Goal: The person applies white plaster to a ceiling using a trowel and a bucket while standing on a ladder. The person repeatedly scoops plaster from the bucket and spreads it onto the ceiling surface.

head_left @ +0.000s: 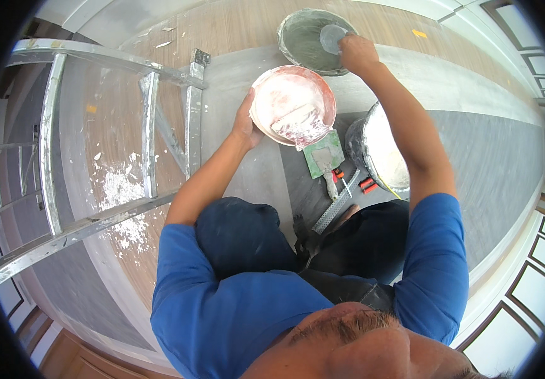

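Note:
My left hand grips the side of a reddish bowl. White paste lies inside it, heaped toward the near side, with reddish streaks showing through. At the far side, my right hand holds a clear plastic cup over a dark round basin of murky grey-green liquid. Whether the cup contains anything, I cannot tell. Close below the bowl lies a green square plate smeared with grey, next to a tool handle. A dark bucket with white material stands under my right forearm.
An orange-handled screwdriver, red-and-black pieces and a perforated metal strip lie by my knees. To the left is a metal ladder, with white crumbs on the floor beneath it. White panelled cabinets line the right.

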Action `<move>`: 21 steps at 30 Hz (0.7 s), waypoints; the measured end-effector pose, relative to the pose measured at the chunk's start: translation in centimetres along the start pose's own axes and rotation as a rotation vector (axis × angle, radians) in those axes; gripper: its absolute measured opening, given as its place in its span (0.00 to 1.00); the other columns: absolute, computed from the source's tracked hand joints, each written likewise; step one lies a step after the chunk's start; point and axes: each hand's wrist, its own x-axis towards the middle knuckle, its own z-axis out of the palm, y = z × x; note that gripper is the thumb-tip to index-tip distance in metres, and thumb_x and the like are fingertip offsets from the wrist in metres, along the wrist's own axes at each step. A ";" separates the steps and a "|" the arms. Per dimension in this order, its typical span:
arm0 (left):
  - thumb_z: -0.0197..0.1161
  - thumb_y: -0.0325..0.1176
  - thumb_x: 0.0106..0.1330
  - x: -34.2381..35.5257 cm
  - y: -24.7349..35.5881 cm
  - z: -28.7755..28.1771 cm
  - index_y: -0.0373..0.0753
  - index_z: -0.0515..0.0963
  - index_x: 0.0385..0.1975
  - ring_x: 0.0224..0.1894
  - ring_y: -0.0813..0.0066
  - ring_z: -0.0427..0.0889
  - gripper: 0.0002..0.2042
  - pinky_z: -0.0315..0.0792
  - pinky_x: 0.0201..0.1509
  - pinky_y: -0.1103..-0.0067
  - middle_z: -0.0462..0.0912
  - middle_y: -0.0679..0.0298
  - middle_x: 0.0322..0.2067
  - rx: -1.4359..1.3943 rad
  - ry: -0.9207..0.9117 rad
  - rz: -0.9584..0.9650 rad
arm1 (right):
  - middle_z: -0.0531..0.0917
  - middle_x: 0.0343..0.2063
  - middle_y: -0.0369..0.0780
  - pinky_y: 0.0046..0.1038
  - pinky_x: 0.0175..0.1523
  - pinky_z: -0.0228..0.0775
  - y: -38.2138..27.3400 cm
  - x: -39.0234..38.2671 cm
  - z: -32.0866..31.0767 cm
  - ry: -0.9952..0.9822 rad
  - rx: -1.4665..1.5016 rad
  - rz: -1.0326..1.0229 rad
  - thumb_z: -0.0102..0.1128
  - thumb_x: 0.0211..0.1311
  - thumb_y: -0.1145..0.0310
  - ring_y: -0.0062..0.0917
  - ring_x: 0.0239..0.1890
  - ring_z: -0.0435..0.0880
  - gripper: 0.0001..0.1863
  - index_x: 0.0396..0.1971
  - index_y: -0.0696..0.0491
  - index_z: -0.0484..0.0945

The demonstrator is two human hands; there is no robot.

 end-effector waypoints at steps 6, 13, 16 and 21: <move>0.48 0.57 0.74 -0.8 -0.6 -0.7 0.35 0.60 0.70 0.67 0.56 0.70 0.35 0.64 0.72 0.62 0.70 0.51 0.66 0.048 0.057 -0.045 | 0.84 0.46 0.49 0.39 0.52 0.80 -0.6 1.0 4.2 -0.134 -0.044 0.045 0.56 0.62 0.71 0.41 0.48 0.86 0.11 0.38 0.55 0.86; 0.49 0.57 0.74 -0.9 -1.0 -0.2 0.35 0.61 0.70 0.67 0.57 0.71 0.35 0.64 0.72 0.63 0.70 0.51 0.66 0.050 0.049 -0.056 | 0.86 0.44 0.49 0.39 0.54 0.79 -2.0 3.6 6.6 -0.238 0.044 0.083 0.57 0.61 0.71 0.42 0.49 0.86 0.11 0.39 0.56 0.85; 0.49 0.57 0.74 -0.9 -0.9 0.1 0.35 0.61 0.70 0.67 0.57 0.71 0.35 0.63 0.72 0.63 0.70 0.51 0.66 0.061 0.070 -0.057 | 0.86 0.44 0.49 0.40 0.54 0.79 -2.0 4.3 6.9 -0.222 0.100 0.036 0.58 0.61 0.71 0.42 0.50 0.86 0.10 0.37 0.56 0.86; 0.48 0.58 0.74 -0.9 -0.6 -0.5 0.35 0.61 0.70 0.67 0.58 0.70 0.35 0.64 0.72 0.63 0.70 0.52 0.66 0.018 0.111 -0.067 | 0.86 0.45 0.51 0.40 0.56 0.78 -0.5 3.8 5.1 -0.165 0.144 -0.003 0.55 0.62 0.69 0.42 0.50 0.86 0.14 0.41 0.56 0.86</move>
